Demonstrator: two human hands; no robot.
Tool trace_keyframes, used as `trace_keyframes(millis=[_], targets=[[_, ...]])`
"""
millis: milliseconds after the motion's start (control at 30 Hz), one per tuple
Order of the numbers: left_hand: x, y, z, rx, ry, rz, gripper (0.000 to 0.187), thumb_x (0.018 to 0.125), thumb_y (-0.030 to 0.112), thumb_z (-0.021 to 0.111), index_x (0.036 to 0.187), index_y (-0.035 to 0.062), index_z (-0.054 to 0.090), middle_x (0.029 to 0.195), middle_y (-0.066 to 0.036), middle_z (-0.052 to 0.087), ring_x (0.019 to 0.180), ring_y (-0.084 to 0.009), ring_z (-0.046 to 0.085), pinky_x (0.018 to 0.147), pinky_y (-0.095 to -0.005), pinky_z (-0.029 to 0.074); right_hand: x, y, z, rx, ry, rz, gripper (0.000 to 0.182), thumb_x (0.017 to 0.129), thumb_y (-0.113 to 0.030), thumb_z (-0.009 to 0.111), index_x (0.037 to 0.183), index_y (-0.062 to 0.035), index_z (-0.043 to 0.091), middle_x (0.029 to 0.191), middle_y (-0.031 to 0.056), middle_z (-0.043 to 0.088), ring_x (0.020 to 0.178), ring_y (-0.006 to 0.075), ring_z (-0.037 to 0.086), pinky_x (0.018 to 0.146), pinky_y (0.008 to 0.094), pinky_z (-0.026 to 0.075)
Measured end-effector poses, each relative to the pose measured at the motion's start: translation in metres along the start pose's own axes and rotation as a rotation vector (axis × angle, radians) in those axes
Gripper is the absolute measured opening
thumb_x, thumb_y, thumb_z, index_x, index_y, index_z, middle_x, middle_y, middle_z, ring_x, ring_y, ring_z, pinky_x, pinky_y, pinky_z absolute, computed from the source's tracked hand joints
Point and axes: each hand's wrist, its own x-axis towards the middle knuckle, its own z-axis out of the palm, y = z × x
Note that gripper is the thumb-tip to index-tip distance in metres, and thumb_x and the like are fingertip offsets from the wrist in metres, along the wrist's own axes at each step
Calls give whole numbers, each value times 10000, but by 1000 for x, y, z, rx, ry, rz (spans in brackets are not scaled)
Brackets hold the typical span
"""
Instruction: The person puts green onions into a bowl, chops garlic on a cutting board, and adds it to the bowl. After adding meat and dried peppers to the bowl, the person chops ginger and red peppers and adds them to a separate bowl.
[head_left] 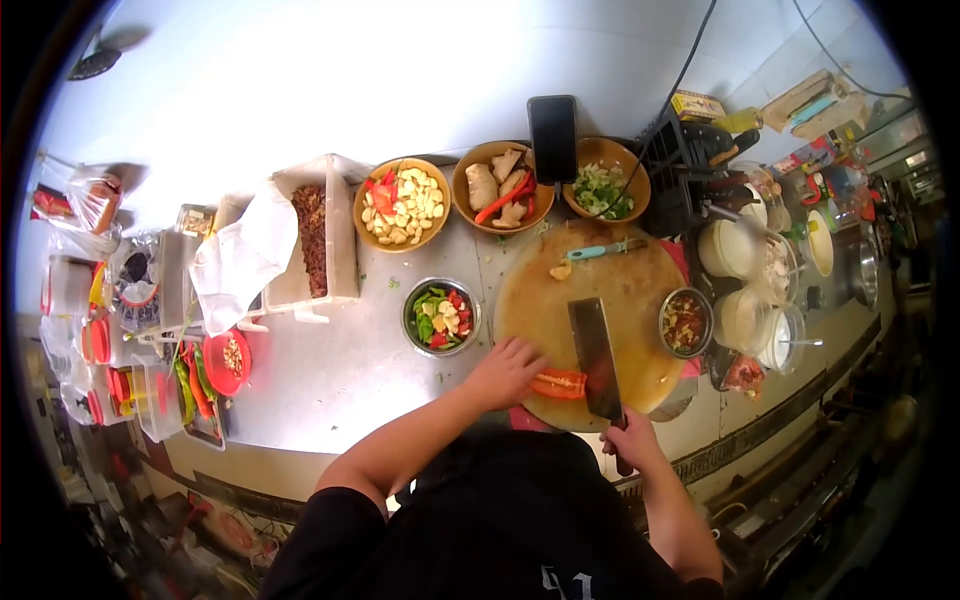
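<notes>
My right hand [633,441] grips the handle of a cleaver [594,352], its broad blade lying across the round chopping board [540,290]. Just left of the blade is a red chili pepper [560,384], opened so that its pale inside shows. My left hand [508,373] holds the pepper's left end against the board, fingers bent. A peeler with a blue handle [592,250] and a small pale piece of ginger or garlic [561,271] lie on the board's far part. At its right edge stands a metal bowl of chopped bits [686,322].
A metal bowl of cut peppers [441,317] stands left of the board. Behind are bowls of garlic [402,204], ginger [503,187] and chopped greens [604,192], and an upright phone [553,139]. A knife rack [672,165] and tubs [730,248] crowd the right; a red bowl [228,362] is left.
</notes>
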Motion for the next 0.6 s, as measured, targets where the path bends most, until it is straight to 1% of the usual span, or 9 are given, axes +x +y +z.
trace_keyframes(millis=[100, 167, 267, 300, 333, 400, 433, 500, 600], targets=[[6, 14, 17, 69, 102, 172, 460, 755, 210, 664, 1196, 92, 605, 1154, -106, 580, 1152, -303, 519, 995, -422, 423, -2, -10, 2, 46, -27, -12, 78, 839, -20, 604, 882, 5, 545, 608, 59, 574, 482, 141, 547, 465, 286, 441], [4, 14, 33, 128, 124, 315, 428, 774, 202, 627, 1184, 80, 610, 1172, -99, 584, 1168, -290, 517, 994, -424, 423, -5, -11, 5, 122, -5, 135, 181, 923, -195, 610, 890, -17, 590, 624, 45, 566, 510, 141, 527, 491, 302, 432], [10, 14, 53, 21, 27, 280, 363, 809, 186, 568, 1149, 76, 634, 1221, -94, 585, 1216, -274, 501, 1033, -426, 397, -13, 10, 4, 122, 125, 34, 365, 986, -336, 541, 791, -28, 567, 600, 18, 513, 542, 130, 499, 524, 313, 431], [10, 13, 53, 77, 12, 284, 338, 815, 196, 560, 1123, 80, 638, 1215, -79, 583, 1217, -266, 497, 1041, -420, 385, -18, 13, 1, -128, 145, -30, 446, 1001, -397, 482, 869, -3, 644, 704, 109, 637, 683, 227, 632, 660, 347, 496], [11, 12, 52, 138, -3, 282, 315, 821, 206, 553, 1098, 85, 643, 1210, -64, 581, 1219, -259, 493, 1049, -415, 373, -24, 15, -2, -127, 154, -27, 446, 1001, -397, 482, 869, -3, 644, 704, 109, 637, 683, 227, 632, 660, 347, 496], [11, 14, 49, 183, 2, 312, 312, 830, 213, 541, 1094, 86, 649, 1209, -61, 585, 1225, -262, 490, 1058, -419, 367, -38, 9, -4, -345, 104, -93, 461, 1001, -418, 462, 1099, -20, 672, 952, 217, 699, 909, 372, 677, 810, 402, 516], [11, 14, 48, 227, 6, 338, 310, 839, 220, 530, 1090, 87, 656, 1208, -58, 589, 1231, -265, 486, 1067, -422, 361, -44, 4, -3, -342, 108, -94, 461, 1001, -418, 462, 1099, -20, 672, 952, 217, 699, 909, 372, 677, 810, 402, 516], [12, 11, 52, 230, -2, 331, 319, 843, 224, 525, 1099, 90, 661, 1222, -59, 588, 1245, -267, 477, 1081, -427, 351, -52, -4, 0, -496, 86, -188, 472, 1002, -419, 443, 1277, -73, 609, 1149, 250, 636, 1087, 428, 602, 923, 424, 487], [11, 8, 56, 224, -43, 301, 340, 850, 227, 519, 1127, 96, 666, 1249, -61, 586, 1273, -270, 458, 1108, -438, 328, -49, -1, -1, -497, 87, -258, 466, 1001, -417, 438, 1275, -77, 601, 1118, 243, 652, 1040, 438, 613, 894, 446, 495]])
